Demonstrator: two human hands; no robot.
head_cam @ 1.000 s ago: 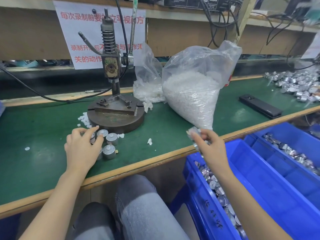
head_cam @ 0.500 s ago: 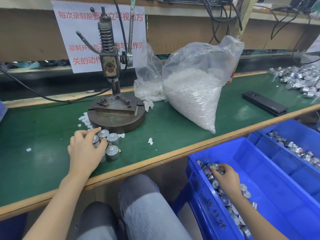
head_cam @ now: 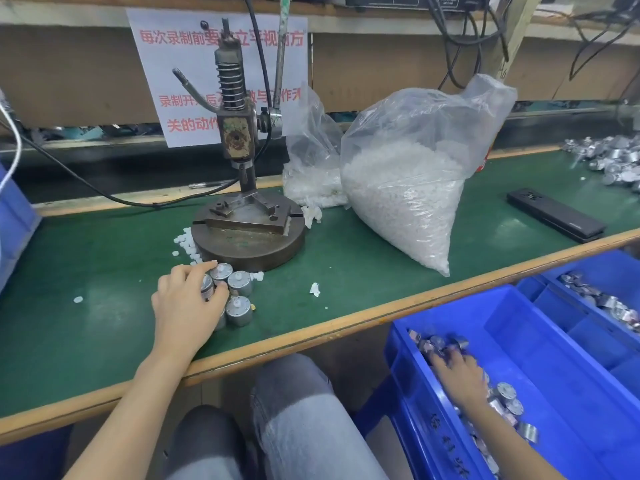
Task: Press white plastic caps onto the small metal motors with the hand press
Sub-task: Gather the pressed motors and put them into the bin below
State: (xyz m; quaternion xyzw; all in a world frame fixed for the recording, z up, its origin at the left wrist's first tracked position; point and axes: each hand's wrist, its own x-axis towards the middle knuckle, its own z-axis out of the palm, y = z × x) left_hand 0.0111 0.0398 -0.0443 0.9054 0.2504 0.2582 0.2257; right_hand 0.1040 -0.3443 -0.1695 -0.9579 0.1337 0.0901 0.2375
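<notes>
The hand press (head_cam: 242, 188) stands on a round metal base at the back of the green bench, its plate bare. Just in front of it is a small cluster of metal motors (head_cam: 239, 296) with white caps. My left hand (head_cam: 187, 303) lies over the cluster's left side, fingers curled round one motor. Loose white caps (head_cam: 187, 242) lie beside the base. My right hand (head_cam: 457, 372) is down in the blue bin (head_cam: 519, 344) at the lower right, fingers among its motors; whether it holds one I cannot tell.
A big clear bag of white caps (head_cam: 405, 188) and a smaller bag (head_cam: 311, 174) stand right of the press. A black flat device (head_cam: 554, 220) lies further right, with a motor pile (head_cam: 613, 161) behind it. A second blue bin (head_cam: 602, 299) holds more motors.
My right hand dropped from the bench edge, where it held motors, down into the blue bin and now reaches among the motors there. My left hand stayed on the motor cluster.
</notes>
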